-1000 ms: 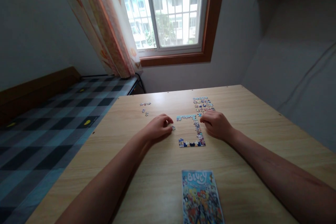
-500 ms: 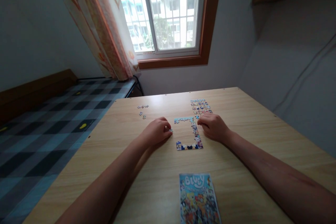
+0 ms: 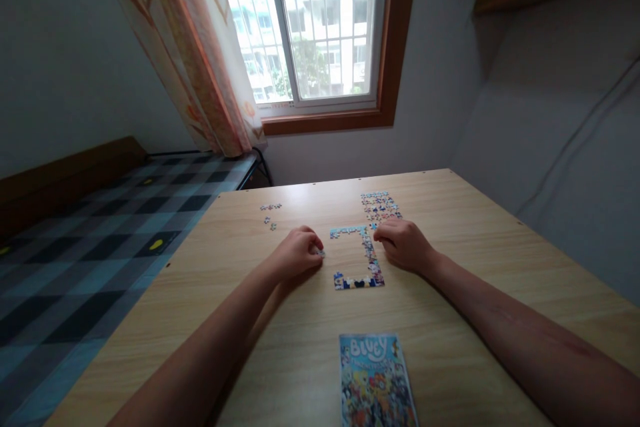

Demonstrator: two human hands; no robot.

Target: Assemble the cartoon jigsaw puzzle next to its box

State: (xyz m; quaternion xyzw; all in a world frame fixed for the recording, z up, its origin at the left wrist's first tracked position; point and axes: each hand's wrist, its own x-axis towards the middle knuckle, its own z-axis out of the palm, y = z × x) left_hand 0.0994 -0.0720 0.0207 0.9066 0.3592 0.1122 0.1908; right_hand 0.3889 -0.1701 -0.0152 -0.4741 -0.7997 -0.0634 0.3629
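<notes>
Multicoloured 3-sided jigsaw border (image 3: 370, 255) lies on the pale wood-grain table (image 3: 280, 340). Left of it, the left hand (image 3: 299, 253) pinches 1 small pale jigsaw piece (image 3: 321, 252); the right hand (image 3: 407, 245) curls beside the border's upper right, whether grasping anything I cannot tell.

puzzle border (image 3: 371, 255) on table (image 3: 460, 333), loose pieces (image 3: 381, 209) behind, picture (image 3: 377, 383) in front, bed (image 3: 100, 260) left

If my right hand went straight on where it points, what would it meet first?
Your right hand would probably meet the puzzle border first, near its far right corner, though the hand's height is hard to judge.
</notes>
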